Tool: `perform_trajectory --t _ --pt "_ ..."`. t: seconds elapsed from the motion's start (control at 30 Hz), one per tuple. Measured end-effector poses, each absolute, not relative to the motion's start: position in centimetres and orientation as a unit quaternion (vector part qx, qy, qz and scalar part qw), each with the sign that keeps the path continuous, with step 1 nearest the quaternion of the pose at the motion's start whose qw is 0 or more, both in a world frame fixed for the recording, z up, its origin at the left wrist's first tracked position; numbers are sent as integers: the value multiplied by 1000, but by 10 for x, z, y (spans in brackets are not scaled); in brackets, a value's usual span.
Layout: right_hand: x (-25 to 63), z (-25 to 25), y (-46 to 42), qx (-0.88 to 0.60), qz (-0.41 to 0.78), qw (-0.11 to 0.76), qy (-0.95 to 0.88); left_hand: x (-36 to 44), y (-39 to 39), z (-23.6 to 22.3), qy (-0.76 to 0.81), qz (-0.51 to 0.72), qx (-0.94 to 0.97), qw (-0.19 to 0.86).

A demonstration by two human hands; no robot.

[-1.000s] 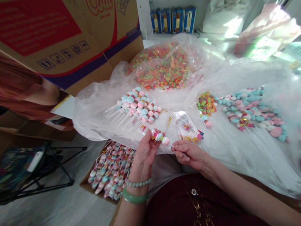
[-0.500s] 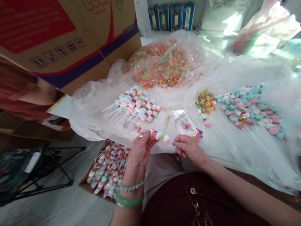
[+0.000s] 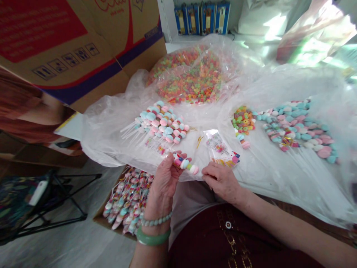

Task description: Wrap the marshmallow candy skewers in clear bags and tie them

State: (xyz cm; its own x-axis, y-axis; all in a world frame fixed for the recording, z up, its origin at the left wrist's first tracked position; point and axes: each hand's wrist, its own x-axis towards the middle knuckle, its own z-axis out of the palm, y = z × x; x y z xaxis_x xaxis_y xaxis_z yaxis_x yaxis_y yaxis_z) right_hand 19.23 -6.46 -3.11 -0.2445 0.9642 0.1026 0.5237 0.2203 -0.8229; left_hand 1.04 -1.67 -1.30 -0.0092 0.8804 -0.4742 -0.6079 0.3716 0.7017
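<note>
Your left hand (image 3: 167, 171) is closed round the upper part of a candy skewer (image 3: 190, 167) of soft pink, white, blue and green pieces, held over the near edge of the translucent white plastic sheet (image 3: 267, 173). A clear, printed plastic sachet (image 3: 154, 146) runs leftward from beneath your fingers, its coloured end appearing to overlap the candy. Your right hand (image 3: 221, 182) has its fingers bent together just past the skewer's pink end, gripping its stick, which they hide.

Ahead of your left hand lies a pile of pastel candy skewers with white sticks (image 3: 166, 124); gold twist ties (image 3: 199, 142) lie to its right. A flat stack of printed clear sachets (image 3: 220, 145) is just beyond your right hand, with a small heap of orange, green and yellow candy rings (image 3: 243, 121) farther off. Another group of pastel candy skewers (image 3: 306, 130) lies to the far right. Below your left, a brown cardboard box (image 3: 99, 218) stands full of wrapped skewers (image 3: 129, 201).
</note>
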Motion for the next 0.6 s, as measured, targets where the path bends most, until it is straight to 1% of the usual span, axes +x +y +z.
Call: perform_trajectory --t 0.1,0.17,0.23,0.3,0.37,0.43,0.5,0.57,0.6 --pt "191 -27 -61 -528 574 329 -532 11 -17 -10 457 533 159 694" --pt "190 -26 -60 -487 704 324 -403 14 -17 -9 456 528 157 699" --pt "189 -24 -60 -445 768 327 -325 18 -18 -9 463 525 156 697" --pt "188 -24 -60 -438 781 330 -299 22 -19 -10 474 529 164 684" --pt "187 -24 -60 -469 754 335 -314 25 -19 -10 479 538 176 671" --pt "187 -24 -59 -532 660 346 -402 26 -19 -11 479 542 187 665" --pt "190 -23 -60 -586 485 347 -548 27 -19 -12 477 547 198 659" --pt "192 -22 -61 -601 291 318 -673 28 -19 -13 477 555 209 649" --pt "193 -21 -62 -597 216 296 -713 30 -20 -13 478 561 211 643"
